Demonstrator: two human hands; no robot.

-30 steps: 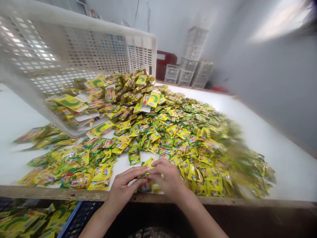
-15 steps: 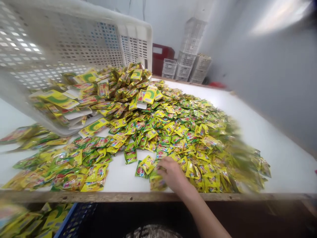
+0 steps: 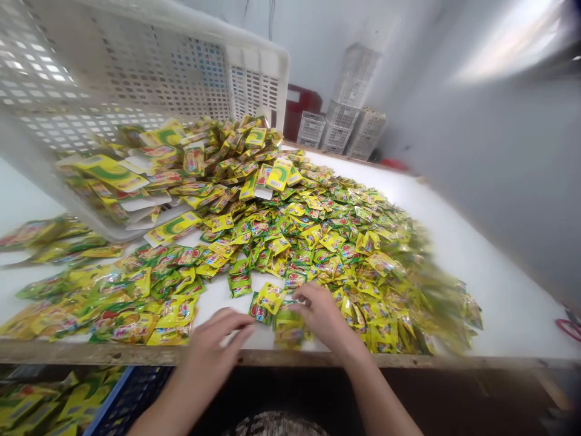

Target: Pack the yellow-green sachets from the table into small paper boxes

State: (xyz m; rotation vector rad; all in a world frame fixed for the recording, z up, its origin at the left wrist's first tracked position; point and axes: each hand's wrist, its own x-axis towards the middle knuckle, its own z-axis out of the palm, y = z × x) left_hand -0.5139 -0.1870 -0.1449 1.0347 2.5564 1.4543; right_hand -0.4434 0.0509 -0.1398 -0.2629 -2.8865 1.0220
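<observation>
Since half a second ago, the left hand [image 3: 216,340] has come back into view over the near edge of the worktop [image 3: 508,297], while the right hand [image 3: 320,313] has stayed in nearly the same spot. The left thumb and forefinger stand apart with nothing between them; the right fingertips are at a green packet [image 3: 284,312], but I cannot tell whether they pinch it. That packet lies by the near edge, with a yellow packet [image 3: 288,336] just in front of it. To handle these well, I would take each by its crimped rim, lift one at a time and keep the neighbours from sliding

Counted: two hands; two overlapping packets between them, a bright yellow one [image 3: 272,297] partly over a dark green one [image 3: 259,312]; two more at the right fingers; one white basket [image 3: 261,54], tipped on its side, and one blue crate [image 3: 110,395] below. The heap of packets [image 3: 336,242] and the cartons [image 3: 111,172] are too many to count
</observation>
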